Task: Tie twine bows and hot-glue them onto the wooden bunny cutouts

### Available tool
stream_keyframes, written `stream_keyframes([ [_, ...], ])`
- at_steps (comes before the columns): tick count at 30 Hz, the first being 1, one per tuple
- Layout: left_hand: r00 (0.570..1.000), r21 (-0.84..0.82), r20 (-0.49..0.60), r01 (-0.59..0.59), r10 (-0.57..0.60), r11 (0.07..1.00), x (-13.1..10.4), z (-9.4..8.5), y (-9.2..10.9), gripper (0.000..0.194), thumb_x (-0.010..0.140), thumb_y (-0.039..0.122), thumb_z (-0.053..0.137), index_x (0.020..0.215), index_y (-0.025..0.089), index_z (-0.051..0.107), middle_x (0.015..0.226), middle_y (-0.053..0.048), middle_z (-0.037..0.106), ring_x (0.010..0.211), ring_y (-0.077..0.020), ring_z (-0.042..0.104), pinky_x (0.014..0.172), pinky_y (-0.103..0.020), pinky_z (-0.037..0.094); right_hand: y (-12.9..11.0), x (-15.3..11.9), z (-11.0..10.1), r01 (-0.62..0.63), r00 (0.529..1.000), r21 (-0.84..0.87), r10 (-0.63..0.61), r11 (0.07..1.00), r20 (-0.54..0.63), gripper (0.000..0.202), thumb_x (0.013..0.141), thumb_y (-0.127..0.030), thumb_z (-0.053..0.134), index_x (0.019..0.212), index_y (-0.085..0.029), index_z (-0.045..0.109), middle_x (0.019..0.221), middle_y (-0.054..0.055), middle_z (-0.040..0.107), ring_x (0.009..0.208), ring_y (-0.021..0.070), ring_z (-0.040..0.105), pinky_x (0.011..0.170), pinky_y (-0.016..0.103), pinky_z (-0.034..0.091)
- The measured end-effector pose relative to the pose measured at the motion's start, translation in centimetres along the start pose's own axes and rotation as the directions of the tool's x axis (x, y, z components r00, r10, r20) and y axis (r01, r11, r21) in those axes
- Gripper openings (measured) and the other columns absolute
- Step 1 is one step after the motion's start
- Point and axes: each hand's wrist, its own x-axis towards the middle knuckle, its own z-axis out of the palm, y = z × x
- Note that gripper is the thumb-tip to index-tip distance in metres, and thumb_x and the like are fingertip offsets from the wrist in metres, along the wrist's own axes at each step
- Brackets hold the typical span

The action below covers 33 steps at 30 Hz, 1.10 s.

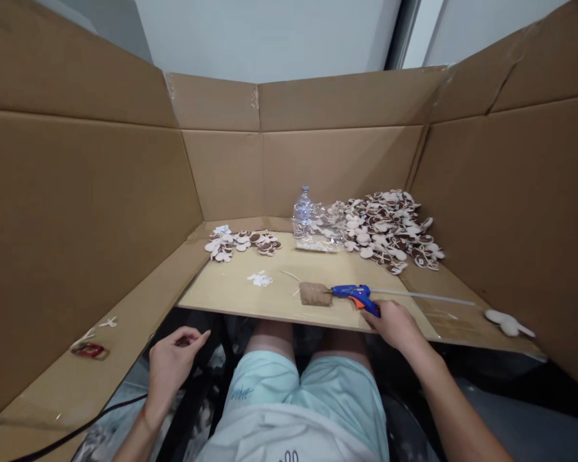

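Note:
My right hand [392, 326] is closed on the handle end of a blue hot glue gun [354, 292] with an orange trigger. A long translucent glue stick [426, 296] runs out of the gun's back to the right. The gun's nozzle meets a brown cylinder [316, 294] that looks wound with twine and lies on the board. Off the board's front edge, at the left, my left hand [173, 356] has its fingers curled in and its thumb pointing right. Whatever those fingers hold, if anything, is too hidden to name.
Tall cardboard walls [318, 106] enclose the pale board [241, 298]. A large heap of white and brown rabbit-shaped pieces [385, 228] lies at back right, beside a plastic bottle [304, 204]. A smaller pile [243, 242], white cutouts [260, 278] and a red object [87, 349] lie leftward.

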Motion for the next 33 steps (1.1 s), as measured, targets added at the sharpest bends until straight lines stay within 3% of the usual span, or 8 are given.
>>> stream_keyframes([
  [7, 0.998, -0.012, 0.028, 0.056, -0.055, 0.998, -0.6, -0.4, -0.3, 0.032, 0.066, 0.051, 0.069, 0.067, 0.019, 0.072, 0.063, -0.003, 0.073, 0.060, -0.0207, 0.067, 0.056, -0.026, 0.048, 0.0, -0.1, 0.0, 0.008, 1.000, -0.011, -0.008, 1.000, 0.015, 0.029, 0.089, -0.033, 0.054, 0.102, -0.013, 0.071, 0.096, 0.016, 0.074, 0.094, 0.0294, 0.069, 0.067, 0.029, 0.043],
  [17, 0.998, 0.047, -0.031, 0.060, -0.059, 0.997, -0.9, -0.4, -1.0, 0.032, 0.064, 0.049, 0.070, 0.055, 0.019, 0.063, 0.052, 0.000, 0.063, 0.052, -0.0172, 0.058, 0.052, -0.026, 0.041, 0.0, -0.1, 0.0, -0.007, 1.000, -0.031, 0.008, 1.000, 0.028, 0.030, 0.089, -0.038, 0.053, 0.097, -0.014, 0.071, 0.090, 0.014, 0.074, 0.086, 0.0275, 0.069, 0.061, 0.028, 0.041],
  [24, 0.998, 0.023, -0.030, 0.062, -0.061, 0.998, -0.8, -0.2, -1.5, 0.031, 0.066, 0.050, 0.068, 0.064, 0.019, 0.069, 0.063, -0.003, 0.071, 0.061, -0.0193, 0.065, 0.059, -0.026, 0.047, 0.1, 0.0, 0.2, -0.009, 0.999, -0.043, 0.011, 0.999, 0.045, 0.033, 0.090, -0.039, 0.052, 0.103, -0.015, 0.070, 0.093, 0.014, 0.074, 0.088, 0.0284, 0.069, 0.064, 0.029, 0.042],
  [33, 0.998, 0.049, -0.034, 0.047, -0.046, 0.998, -0.9, -0.2, -2.5, 0.027, 0.067, 0.043, 0.066, 0.056, 0.019, 0.060, 0.051, 0.002, 0.059, 0.050, -0.0146, 0.056, 0.051, -0.023, 0.040, 0.2, 0.2, 0.3, 0.003, 0.999, -0.056, 0.000, 0.998, 0.047, 0.032, 0.090, -0.037, 0.051, 0.102, -0.014, 0.070, 0.091, 0.016, 0.074, 0.088, 0.0294, 0.070, 0.063, 0.029, 0.042],
])
